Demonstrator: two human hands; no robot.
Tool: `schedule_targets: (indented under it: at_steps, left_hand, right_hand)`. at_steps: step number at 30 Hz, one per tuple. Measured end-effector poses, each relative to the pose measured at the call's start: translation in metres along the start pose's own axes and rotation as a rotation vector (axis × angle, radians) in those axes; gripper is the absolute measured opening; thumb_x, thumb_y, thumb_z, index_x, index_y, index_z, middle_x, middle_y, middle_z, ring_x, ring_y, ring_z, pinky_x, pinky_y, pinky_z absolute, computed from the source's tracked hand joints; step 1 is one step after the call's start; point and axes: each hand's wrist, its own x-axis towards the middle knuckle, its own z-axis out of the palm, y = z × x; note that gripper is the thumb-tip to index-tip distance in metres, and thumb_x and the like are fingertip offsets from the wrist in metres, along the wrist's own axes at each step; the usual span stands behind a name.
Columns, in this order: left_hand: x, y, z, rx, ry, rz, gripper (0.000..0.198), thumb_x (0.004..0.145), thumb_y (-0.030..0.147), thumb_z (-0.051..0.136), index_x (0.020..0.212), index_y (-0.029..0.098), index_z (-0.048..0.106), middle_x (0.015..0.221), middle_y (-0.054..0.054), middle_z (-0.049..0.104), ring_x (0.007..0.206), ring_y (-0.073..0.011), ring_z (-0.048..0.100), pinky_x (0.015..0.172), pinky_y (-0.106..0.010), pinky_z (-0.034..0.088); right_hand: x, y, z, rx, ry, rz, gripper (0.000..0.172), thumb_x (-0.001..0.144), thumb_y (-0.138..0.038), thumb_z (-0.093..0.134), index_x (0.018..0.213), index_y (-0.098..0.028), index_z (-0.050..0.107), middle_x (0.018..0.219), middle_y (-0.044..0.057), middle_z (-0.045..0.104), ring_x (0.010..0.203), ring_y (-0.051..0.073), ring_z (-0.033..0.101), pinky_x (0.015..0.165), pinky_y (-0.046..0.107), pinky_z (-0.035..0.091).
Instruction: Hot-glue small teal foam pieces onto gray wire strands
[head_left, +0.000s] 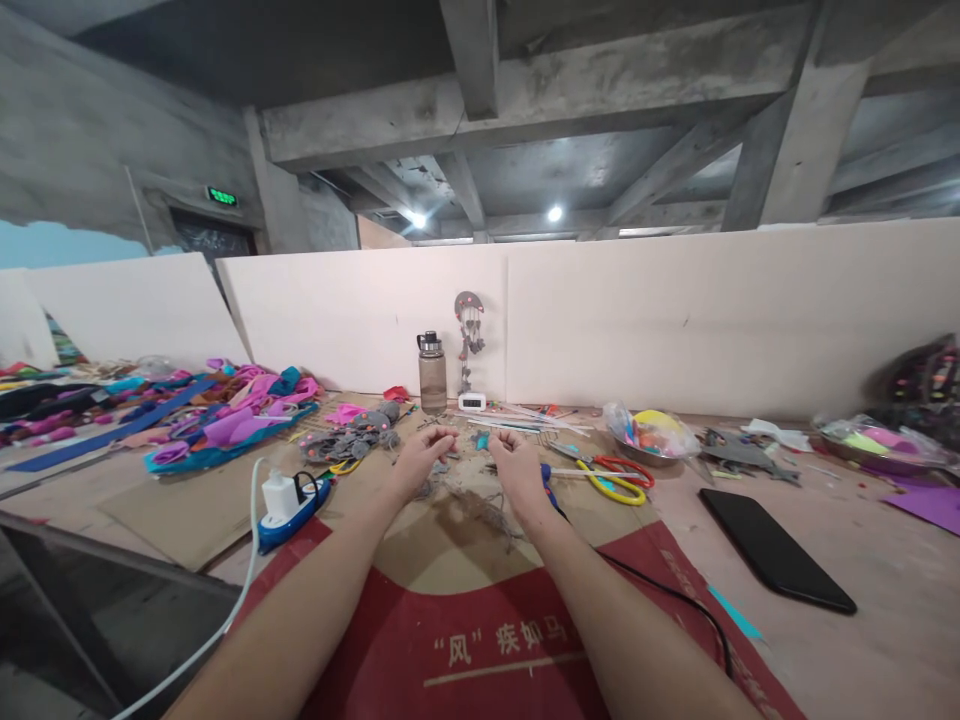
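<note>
My left hand (424, 456) is raised over the middle of the table, its thumb and fingers pinched together; what they hold is too small to make out. Just across from it, my right hand (517, 466) is also pinched closed. A small teal scrap (481, 440) shows right at the right fingertips, but whether it is gripped or lies behind them I cannot tell. Beneath both hands, grey thread and fluff (480, 512) lie scattered on a brown and red cardboard sheet (502, 630). The handle of a glue gun or similar blue tool (550, 488) is partly hidden beside my right wrist.
Scissors with red and yellow handles (619, 480) lie right of my hands, near a black phone (776, 548) and a bagged bowl (651, 440). On the left are a blue power strip (292, 515) and grey felt pieces (349, 440). A bottle (433, 380) stands behind.
</note>
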Motion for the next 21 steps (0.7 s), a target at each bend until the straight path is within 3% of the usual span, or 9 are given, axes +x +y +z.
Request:
schedule_targets:
  at_steps: [5, 8, 14, 21]
  left_hand:
    - [-0.001, 0.009, 0.001, -0.187, -0.11, -0.061, 0.039, 0.078, 0.044, 0.06, 0.096, 0.009, 0.065, 0.084, -0.008, 0.065, 0.066, -0.0112, 0.055, 0.054, -0.022, 0.036]
    - [-0.004, 0.017, 0.004, -0.26, -0.149, -0.116, 0.039, 0.072, 0.04, 0.066, 0.097, 0.01, 0.065, 0.088, -0.009, 0.066, 0.058, -0.0086, 0.055, 0.045, -0.02, 0.029]
    - [-0.009, 0.024, 0.01, -0.21, -0.261, -0.096, 0.029, 0.075, 0.037, 0.064, 0.089, 0.011, 0.065, 0.058, -0.002, 0.061, 0.044, -0.0056, 0.046, 0.044, -0.018, 0.031]
    - [-0.011, 0.031, 0.012, -0.183, -0.21, -0.11, 0.028, 0.073, 0.033, 0.065, 0.089, 0.01, 0.064, 0.058, -0.002, 0.062, 0.045, -0.0062, 0.049, 0.042, -0.017, 0.034]
  right_hand:
    - [0.0, -0.005, -0.004, -0.043, -0.049, -0.054, 0.02, 0.064, -0.039, 0.054, 0.065, -0.02, 0.05, 0.052, -0.007, 0.039, 0.048, 0.008, 0.03, 0.046, 0.023, 0.024]
    - [-0.002, -0.005, -0.003, -0.083, -0.077, -0.087, 0.019, 0.065, -0.038, 0.055, 0.066, -0.02, 0.05, 0.053, -0.007, 0.04, 0.048, 0.009, 0.03, 0.047, 0.023, 0.024]
    - [-0.008, -0.007, -0.003, -0.186, -0.101, -0.118, 0.019, 0.068, -0.038, 0.055, 0.07, -0.019, 0.051, 0.055, -0.006, 0.042, 0.049, 0.009, 0.033, 0.047, 0.023, 0.025]
    - [-0.015, -0.012, 0.001, -0.238, -0.13, -0.155, 0.015, 0.071, -0.034, 0.053, 0.071, -0.019, 0.049, 0.056, -0.006, 0.042, 0.049, 0.008, 0.033, 0.047, 0.022, 0.026]
